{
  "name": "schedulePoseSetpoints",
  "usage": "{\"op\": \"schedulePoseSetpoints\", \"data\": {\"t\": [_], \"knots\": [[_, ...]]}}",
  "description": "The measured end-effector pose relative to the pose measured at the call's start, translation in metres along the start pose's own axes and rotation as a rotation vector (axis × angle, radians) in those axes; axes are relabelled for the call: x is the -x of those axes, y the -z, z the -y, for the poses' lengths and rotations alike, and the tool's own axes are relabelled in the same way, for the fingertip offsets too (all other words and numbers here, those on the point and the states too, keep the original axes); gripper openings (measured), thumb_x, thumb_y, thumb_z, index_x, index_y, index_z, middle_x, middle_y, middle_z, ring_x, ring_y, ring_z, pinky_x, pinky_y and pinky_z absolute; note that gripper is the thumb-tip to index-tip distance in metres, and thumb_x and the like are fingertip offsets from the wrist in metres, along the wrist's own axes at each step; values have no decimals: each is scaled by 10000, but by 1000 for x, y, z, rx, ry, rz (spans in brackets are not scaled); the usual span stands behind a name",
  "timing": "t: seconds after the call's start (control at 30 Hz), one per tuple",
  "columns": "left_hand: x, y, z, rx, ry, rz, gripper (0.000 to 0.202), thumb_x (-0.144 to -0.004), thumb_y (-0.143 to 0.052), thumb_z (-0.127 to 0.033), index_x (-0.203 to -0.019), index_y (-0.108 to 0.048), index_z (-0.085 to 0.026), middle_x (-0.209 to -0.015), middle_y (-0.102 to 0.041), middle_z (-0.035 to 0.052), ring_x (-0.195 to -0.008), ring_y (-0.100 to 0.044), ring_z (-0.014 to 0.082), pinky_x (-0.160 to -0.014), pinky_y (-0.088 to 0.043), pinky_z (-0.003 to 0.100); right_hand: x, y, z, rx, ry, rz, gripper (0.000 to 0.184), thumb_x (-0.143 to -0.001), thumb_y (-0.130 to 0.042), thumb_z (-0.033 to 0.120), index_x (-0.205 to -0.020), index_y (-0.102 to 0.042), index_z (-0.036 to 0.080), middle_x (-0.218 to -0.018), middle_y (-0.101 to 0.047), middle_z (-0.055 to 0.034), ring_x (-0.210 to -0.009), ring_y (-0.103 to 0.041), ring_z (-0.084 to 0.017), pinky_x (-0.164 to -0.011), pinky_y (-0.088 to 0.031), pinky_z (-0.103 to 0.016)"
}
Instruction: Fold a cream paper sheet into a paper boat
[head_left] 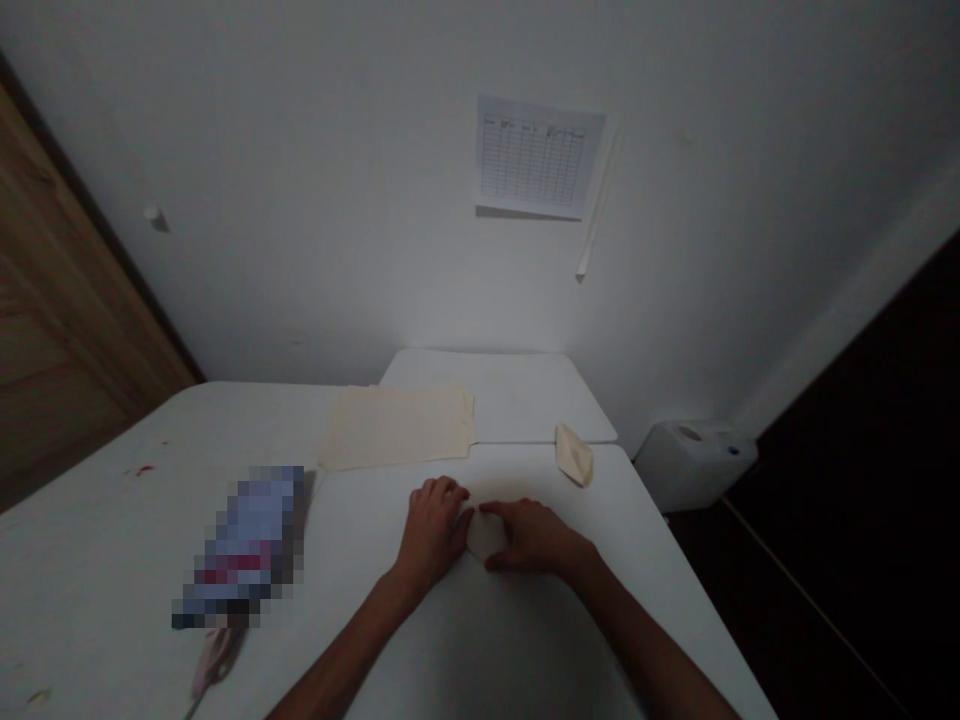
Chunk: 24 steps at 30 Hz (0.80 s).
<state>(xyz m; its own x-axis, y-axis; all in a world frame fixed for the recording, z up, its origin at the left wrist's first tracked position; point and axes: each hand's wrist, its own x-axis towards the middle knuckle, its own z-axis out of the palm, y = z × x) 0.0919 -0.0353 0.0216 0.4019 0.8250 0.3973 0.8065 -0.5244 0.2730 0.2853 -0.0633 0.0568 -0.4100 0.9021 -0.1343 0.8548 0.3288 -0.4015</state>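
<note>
Between my hands, flat on the white table, lies a small pale piece of folded paper (485,540). My left hand (435,522) is curled at its left edge, thumb against the paper. From the other side, my right hand (538,537) grips the paper with thumb and fingers at its right and upper edges. The exact folds are too dim to make out. Beyond my right hand rests another cream folded paper piece (574,458). A larger cream sheet or stack of sheets (401,425) lies further back, left of centre.
A blurred-out blue packet (247,540) sits at left, with a pink-handled tool (214,658) just below it. A second white tabletop (517,395) adjoins at the wall. A printed chart (536,158) hangs above. A white plastic canister (694,465) stands off the right edge.
</note>
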Motion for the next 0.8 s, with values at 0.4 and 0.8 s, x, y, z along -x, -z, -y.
{"op": "schedulePoseSetpoints", "data": {"t": [0.4,0.8], "knots": [[46,18,-7,91,-375,149,267,-846,-488,-133,-1006,-675,-236,-806,-522,59,-791,-456,215,-689,-391,348,0,1,1,5,-11,23,827,-665,-717,535,-1389,-432,257,-1167,-651,-100,-1075,-591,-321,-912,-432,-420],[44,18,-7,105,-350,235,328,-832,-509,-141,-1079,-675,-278,-812,-576,59,-854,-503,236,-771,-421,386,1,1,0,0,-14,35,820,-685,-689,567,-1398,-424,259,-1178,-645,-99,-1043,-605,-308,-886,-436,-396]]}}
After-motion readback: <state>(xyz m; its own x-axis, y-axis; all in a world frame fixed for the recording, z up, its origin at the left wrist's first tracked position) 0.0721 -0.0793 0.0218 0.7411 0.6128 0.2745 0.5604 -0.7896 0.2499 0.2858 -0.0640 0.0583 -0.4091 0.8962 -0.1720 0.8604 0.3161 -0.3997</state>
